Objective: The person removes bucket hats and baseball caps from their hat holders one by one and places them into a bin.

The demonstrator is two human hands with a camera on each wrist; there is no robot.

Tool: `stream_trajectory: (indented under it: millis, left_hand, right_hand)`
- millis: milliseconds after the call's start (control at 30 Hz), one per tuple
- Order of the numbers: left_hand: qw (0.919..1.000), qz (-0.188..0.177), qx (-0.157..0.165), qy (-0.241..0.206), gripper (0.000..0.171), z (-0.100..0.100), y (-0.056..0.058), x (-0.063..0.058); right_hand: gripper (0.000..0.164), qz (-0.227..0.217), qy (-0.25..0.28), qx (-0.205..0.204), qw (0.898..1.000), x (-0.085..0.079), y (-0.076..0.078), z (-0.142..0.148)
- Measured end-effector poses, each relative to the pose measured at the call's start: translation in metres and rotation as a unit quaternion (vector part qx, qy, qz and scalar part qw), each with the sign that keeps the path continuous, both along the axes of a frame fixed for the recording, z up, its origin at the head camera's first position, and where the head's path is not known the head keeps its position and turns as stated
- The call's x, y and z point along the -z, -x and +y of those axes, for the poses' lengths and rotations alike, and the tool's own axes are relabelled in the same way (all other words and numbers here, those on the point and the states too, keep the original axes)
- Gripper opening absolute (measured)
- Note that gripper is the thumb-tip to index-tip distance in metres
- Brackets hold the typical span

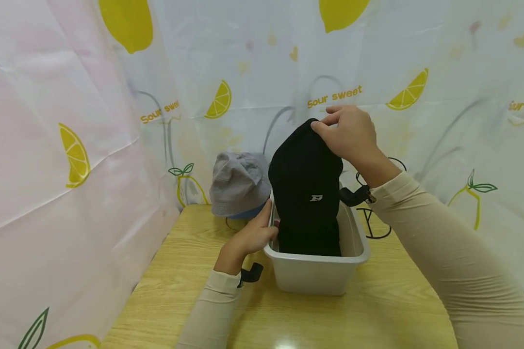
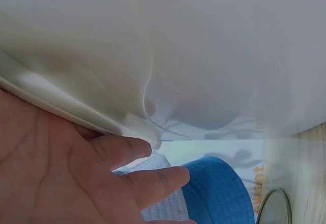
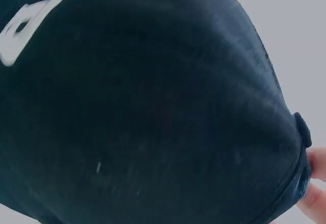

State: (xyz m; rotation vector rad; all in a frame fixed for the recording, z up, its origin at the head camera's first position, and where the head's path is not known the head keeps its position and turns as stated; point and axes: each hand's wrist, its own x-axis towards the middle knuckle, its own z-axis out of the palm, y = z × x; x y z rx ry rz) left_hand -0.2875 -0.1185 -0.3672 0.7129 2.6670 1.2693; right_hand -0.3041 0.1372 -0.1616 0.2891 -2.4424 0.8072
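Note:
A black cap (image 1: pixel 307 165) with a small white letter logo rises out of a white plastic bin (image 1: pixel 314 274). My right hand (image 1: pixel 351 133) pinches the cap's top between thumb and fingers, holding it up tall. In the right wrist view the dark cloth of the cap (image 3: pixel 153 112) fills most of the picture, fingertips (image 3: pixel 317 203) at its edge. My left hand (image 1: pixel 251 235) holds the bin's left rim, palm against the outer wall, as the left wrist view shows. More black fabric (image 1: pixel 310 237) stands in the bin below the cap.
A grey bucket hat (image 1: pixel 240 182) with a blue underside sits on a wire stand left of the bin. A black wire frame (image 1: pixel 375 228) stands behind the bin at right. The wooden table (image 1: pixel 174 281) meets a lemon-print curtain (image 1: pixel 244 63) at the back and left.

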Motion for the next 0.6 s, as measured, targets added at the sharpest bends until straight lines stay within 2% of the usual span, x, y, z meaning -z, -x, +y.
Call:
stream_trajectory:
  millis: [233, 600]
  left_hand:
    - [0.9998, 0.005, 0.010, -0.013, 0.102, -0.001, 0.001, 0.000]
    - [0.9996, 0.006, 0.016, -0.022, 0.103, 0.000, 0.002, 0.000]
  right_hand:
    - [0.035, -0.004, -0.017, -0.001, 1.000, 0.021, 0.007, 0.001]
    - [0.034, -0.041, -0.033, 0.007, 0.999, 0.052, 0.016, 0.008]
